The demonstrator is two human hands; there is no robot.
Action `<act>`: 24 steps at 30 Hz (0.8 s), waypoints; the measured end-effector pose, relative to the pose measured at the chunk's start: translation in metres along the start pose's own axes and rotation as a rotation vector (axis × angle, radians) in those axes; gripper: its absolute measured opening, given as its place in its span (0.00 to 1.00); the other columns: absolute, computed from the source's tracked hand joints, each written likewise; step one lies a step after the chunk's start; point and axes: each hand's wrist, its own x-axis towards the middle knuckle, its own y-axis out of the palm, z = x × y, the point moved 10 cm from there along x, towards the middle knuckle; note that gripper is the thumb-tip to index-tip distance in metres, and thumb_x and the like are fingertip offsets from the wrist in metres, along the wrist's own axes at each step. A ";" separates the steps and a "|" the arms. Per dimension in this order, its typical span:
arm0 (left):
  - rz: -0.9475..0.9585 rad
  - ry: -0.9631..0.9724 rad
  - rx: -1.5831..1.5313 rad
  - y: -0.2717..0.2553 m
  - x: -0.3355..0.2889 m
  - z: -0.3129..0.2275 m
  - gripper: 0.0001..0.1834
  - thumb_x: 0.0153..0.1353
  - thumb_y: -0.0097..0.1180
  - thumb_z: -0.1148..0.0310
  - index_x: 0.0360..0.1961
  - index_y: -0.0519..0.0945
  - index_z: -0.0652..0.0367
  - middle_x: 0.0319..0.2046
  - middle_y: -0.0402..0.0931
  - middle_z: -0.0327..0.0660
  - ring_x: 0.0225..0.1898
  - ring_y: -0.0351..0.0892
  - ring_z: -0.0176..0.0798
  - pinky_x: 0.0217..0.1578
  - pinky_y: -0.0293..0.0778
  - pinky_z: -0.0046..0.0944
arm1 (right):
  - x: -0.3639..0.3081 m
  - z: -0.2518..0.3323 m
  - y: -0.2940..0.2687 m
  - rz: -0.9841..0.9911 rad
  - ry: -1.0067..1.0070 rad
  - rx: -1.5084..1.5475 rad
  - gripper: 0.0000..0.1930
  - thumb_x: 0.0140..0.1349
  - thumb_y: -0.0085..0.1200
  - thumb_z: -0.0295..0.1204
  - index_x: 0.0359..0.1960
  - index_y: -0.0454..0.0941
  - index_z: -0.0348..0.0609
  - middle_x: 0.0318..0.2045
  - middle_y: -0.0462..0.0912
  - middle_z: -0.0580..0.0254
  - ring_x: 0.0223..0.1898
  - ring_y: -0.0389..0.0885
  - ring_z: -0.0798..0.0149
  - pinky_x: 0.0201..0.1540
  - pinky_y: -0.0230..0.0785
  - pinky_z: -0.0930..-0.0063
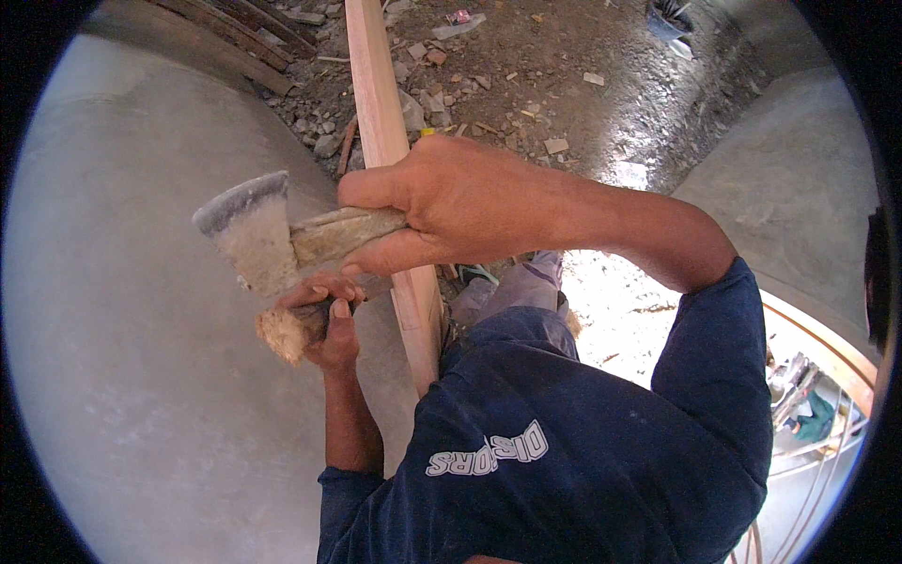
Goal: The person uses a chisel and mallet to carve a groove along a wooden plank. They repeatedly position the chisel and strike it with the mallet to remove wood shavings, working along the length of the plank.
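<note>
My right hand (451, 202) is closed round the pale wooden handle of a hatchet (256, 230), whose worn grey blade points left. This hand passes above a long wooden beam (378, 94). Just below the hatchet head, my left hand (329, 320) is closed on a short wooden-handled tool (282, 335). The tool's tan butt end looks battered and frayed. Its other end runs right toward the beam, partly hidden by my fingers, so I cannot tell whether it touches the wood.
Smooth grey wall surfaces (141, 282) curve along the left and right. Rubble (427, 103) and scraps litter the dirt floor ahead. Old planks (240, 42) lie at the far left, and a dark bucket (669, 19) stands at the far right. My legs (526, 291) are beside the beam.
</note>
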 end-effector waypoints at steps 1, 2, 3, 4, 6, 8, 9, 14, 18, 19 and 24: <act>-0.002 -0.016 -0.015 0.001 0.000 0.000 0.16 0.63 0.59 0.74 0.50 0.68 0.59 0.34 0.76 0.44 0.34 0.75 0.38 0.34 0.79 0.43 | 0.000 0.000 0.000 -0.003 0.001 -0.001 0.19 0.62 0.62 0.47 0.32 0.74 0.43 0.11 0.72 0.59 0.15 0.78 0.60 0.20 0.69 0.68; -0.002 -0.031 -0.032 0.004 0.001 -0.001 0.17 0.63 0.59 0.74 0.50 0.69 0.59 0.36 0.76 0.44 0.36 0.76 0.39 0.36 0.79 0.43 | 0.001 0.005 -0.001 -0.011 -0.029 0.004 0.19 0.63 0.62 0.47 0.32 0.74 0.43 0.12 0.72 0.59 0.15 0.78 0.59 0.20 0.69 0.69; -0.002 -0.045 -0.049 0.005 0.001 -0.001 0.17 0.63 0.60 0.74 0.50 0.69 0.58 0.37 0.77 0.44 0.38 0.76 0.39 0.38 0.79 0.42 | 0.002 0.012 -0.005 -0.019 -0.060 0.008 0.19 0.63 0.61 0.47 0.31 0.73 0.43 0.12 0.72 0.58 0.16 0.78 0.59 0.20 0.69 0.69; -0.077 -0.080 0.071 -0.014 -0.010 0.008 0.19 0.62 0.61 0.75 0.51 0.69 0.57 0.40 0.76 0.45 0.40 0.78 0.42 0.39 0.79 0.46 | 0.004 0.020 -0.009 -0.027 -0.090 0.013 0.19 0.63 0.61 0.47 0.30 0.72 0.44 0.13 0.72 0.58 0.17 0.79 0.58 0.20 0.69 0.69; -0.191 -0.120 0.225 -0.053 -0.036 0.026 0.22 0.60 0.62 0.78 0.53 0.69 0.54 0.46 0.76 0.46 0.43 0.79 0.46 0.41 0.81 0.52 | 0.010 0.034 -0.016 -0.021 -0.077 0.089 0.21 0.61 0.60 0.50 0.33 0.76 0.43 0.19 0.78 0.49 0.26 0.81 0.45 0.29 0.73 0.56; -0.244 -0.110 0.208 -0.064 -0.044 0.030 0.25 0.58 0.64 0.78 0.55 0.68 0.54 0.50 0.75 0.46 0.45 0.80 0.47 0.45 0.81 0.55 | 0.014 0.040 -0.008 0.035 -0.074 0.057 0.21 0.59 0.59 0.50 0.34 0.78 0.42 0.23 0.81 0.46 0.31 0.83 0.40 0.33 0.75 0.49; -0.246 -0.119 0.167 -0.062 -0.043 0.033 0.26 0.58 0.65 0.78 0.55 0.69 0.55 0.50 0.75 0.46 0.46 0.80 0.47 0.46 0.81 0.55 | 0.015 0.039 -0.002 0.085 -0.072 -0.014 0.21 0.59 0.59 0.49 0.34 0.78 0.42 0.24 0.81 0.46 0.32 0.83 0.40 0.33 0.76 0.49; -0.354 -0.262 0.072 -0.062 -0.036 0.043 0.24 0.57 0.66 0.78 0.52 0.71 0.58 0.49 0.78 0.43 0.47 0.80 0.46 0.49 0.80 0.55 | 0.020 0.053 0.002 0.167 -0.193 -0.241 0.17 0.58 0.59 0.44 0.34 0.78 0.41 0.27 0.83 0.46 0.34 0.84 0.41 0.34 0.77 0.49; -0.220 -0.147 0.298 -0.053 -0.031 0.035 0.18 0.59 0.64 0.78 0.49 0.73 0.59 0.46 0.79 0.45 0.44 0.81 0.46 0.45 0.81 0.53 | 0.023 0.044 0.008 0.259 -0.070 -0.203 0.16 0.56 0.59 0.42 0.35 0.79 0.41 0.27 0.83 0.46 0.34 0.84 0.41 0.36 0.77 0.48; -0.199 -0.134 0.338 -0.051 -0.033 0.031 0.17 0.59 0.63 0.78 0.48 0.73 0.59 0.44 0.80 0.45 0.43 0.81 0.46 0.44 0.81 0.53 | 0.022 0.039 0.010 0.294 -0.035 -0.269 0.17 0.56 0.59 0.42 0.36 0.79 0.41 0.27 0.83 0.46 0.34 0.83 0.41 0.36 0.77 0.48; -0.055 -0.173 -0.054 -0.007 -0.004 0.019 0.14 0.62 0.59 0.78 0.47 0.72 0.58 0.36 0.79 0.46 0.40 0.80 0.44 0.40 0.81 0.51 | 0.012 0.009 -0.003 -0.020 -0.050 0.116 0.20 0.59 0.59 0.46 0.40 0.79 0.40 0.28 0.83 0.44 0.31 0.83 0.42 0.33 0.77 0.55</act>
